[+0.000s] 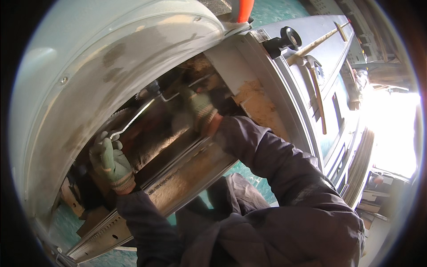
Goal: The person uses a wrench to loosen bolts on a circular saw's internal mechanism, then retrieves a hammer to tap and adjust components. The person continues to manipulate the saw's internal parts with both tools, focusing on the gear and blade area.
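My left hand (pixel 113 162), in a pale green knit glove, pinches the lower end of a long metal wrench (pixel 138 115) between thumb and fingers. The wrench slants up to a dark spindle (pixel 153 87) inside an open machine cavity. My right hand (pixel 201 108), gloved alike, is blurred by motion further along the cavity. Beside its fingers is a thin bent metal rod (pixel 170 97); blur and shadow hide whether the hand grips it. Part of a toothed saw blade (pixel 119 112) shows at the cavity's left edge, under the large curved hood.
The scuffed hood (pixel 110 63) overhangs the left. Sawdust coats a ledge (pixel 260 103) and the metal rail (pixel 196 160) before me. On the machine's table (pixel 310 28) are a claw hammer (pixel 318 96), a circular saw blade (pixel 321 76), a wooden stick (pixel 313 43) and a black knob (pixel 291 37).
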`<control>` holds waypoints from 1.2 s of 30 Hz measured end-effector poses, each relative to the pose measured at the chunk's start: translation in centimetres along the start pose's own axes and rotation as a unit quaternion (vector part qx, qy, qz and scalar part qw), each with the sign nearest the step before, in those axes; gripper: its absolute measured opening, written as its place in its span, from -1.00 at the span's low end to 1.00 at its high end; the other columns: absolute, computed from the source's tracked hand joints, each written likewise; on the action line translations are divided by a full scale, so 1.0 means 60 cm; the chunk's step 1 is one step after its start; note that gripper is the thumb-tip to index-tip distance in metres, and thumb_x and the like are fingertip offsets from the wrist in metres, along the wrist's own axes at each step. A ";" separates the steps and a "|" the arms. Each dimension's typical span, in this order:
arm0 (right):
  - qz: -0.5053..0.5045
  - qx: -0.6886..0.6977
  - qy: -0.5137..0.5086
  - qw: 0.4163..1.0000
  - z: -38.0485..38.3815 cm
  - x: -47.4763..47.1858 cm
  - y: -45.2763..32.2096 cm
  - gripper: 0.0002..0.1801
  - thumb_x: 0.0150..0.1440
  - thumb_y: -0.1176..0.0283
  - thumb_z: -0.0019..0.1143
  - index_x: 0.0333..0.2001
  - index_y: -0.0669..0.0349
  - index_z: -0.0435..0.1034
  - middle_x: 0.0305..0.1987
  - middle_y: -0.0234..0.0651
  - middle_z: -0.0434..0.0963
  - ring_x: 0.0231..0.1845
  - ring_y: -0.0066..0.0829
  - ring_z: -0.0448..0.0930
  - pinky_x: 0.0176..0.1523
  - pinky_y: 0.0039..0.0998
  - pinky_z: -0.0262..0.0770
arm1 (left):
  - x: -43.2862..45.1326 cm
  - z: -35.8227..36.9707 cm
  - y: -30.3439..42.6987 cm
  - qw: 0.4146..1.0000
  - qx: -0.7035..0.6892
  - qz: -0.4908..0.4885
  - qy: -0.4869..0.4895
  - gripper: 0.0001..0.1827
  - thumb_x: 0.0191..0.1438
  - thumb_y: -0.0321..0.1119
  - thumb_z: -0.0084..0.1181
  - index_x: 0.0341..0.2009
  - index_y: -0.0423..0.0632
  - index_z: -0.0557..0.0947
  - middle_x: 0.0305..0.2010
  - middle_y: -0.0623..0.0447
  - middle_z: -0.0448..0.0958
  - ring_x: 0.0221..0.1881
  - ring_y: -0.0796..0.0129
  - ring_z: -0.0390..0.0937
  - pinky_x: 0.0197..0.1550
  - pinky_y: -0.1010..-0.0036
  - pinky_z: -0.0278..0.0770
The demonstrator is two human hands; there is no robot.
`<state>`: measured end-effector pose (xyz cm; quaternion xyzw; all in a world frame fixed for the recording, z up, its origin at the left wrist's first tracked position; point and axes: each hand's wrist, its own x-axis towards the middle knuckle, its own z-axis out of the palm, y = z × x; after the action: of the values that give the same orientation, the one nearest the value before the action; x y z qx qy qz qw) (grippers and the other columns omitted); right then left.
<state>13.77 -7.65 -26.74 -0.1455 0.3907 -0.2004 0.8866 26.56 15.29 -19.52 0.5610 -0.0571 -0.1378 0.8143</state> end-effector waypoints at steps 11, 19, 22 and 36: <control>-0.355 -0.369 0.192 0.837 0.002 0.040 0.103 -0.94 0.21 0.40 -0.01 -0.23 0.05 0.39 -0.42 -0.36 0.40 -0.39 -0.37 0.43 -0.28 -0.33 0.36 | -0.042 0.097 0.077 0.905 0.256 0.269 -0.207 -0.63 -0.09 -0.70 0.38 -0.39 -0.12 0.40 -0.10 -0.07 0.55 -0.37 0.48 0.40 -0.26 0.53 0.50; -0.264 -0.278 0.140 0.913 0.016 0.015 0.049 -0.66 0.24 0.20 0.18 -0.35 0.11 0.20 -0.47 -0.50 0.28 -0.46 -0.58 0.31 -0.38 -0.43 0.34 | -0.036 0.128 0.071 0.975 0.181 0.127 -0.018 -0.79 0.14 -0.57 0.22 -0.37 -0.13 0.41 -0.28 -0.10 0.58 -0.51 0.42 0.50 -0.44 0.57 0.50; -0.279 -0.241 0.130 0.920 0.039 -0.001 0.038 -0.67 0.21 0.21 0.20 -0.25 0.17 0.23 -0.41 -0.44 0.34 -0.43 -0.56 0.37 -0.38 -0.43 0.38 | -0.027 0.129 0.059 0.981 0.172 0.091 -0.018 -0.81 0.24 -0.40 0.19 -0.33 -0.13 0.44 -0.36 -0.15 0.63 -0.48 0.40 0.54 -0.44 0.57 0.50; -0.128 -0.122 0.116 0.977 0.003 -0.014 0.085 -0.62 0.24 0.19 0.13 -0.08 0.29 0.33 -0.23 -0.18 0.50 -0.20 -0.25 0.52 -0.09 -0.29 0.50 | -0.023 0.128 0.046 0.991 0.090 0.068 0.078 -0.72 0.20 -0.32 0.28 -0.18 -0.24 0.49 -0.28 -0.15 0.64 -0.32 0.25 0.64 -0.23 0.42 0.63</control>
<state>14.62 -2.78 -28.22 -0.2767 0.4908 -0.2783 0.7779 23.77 9.70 -14.05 0.6358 -0.0433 -0.0318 0.7700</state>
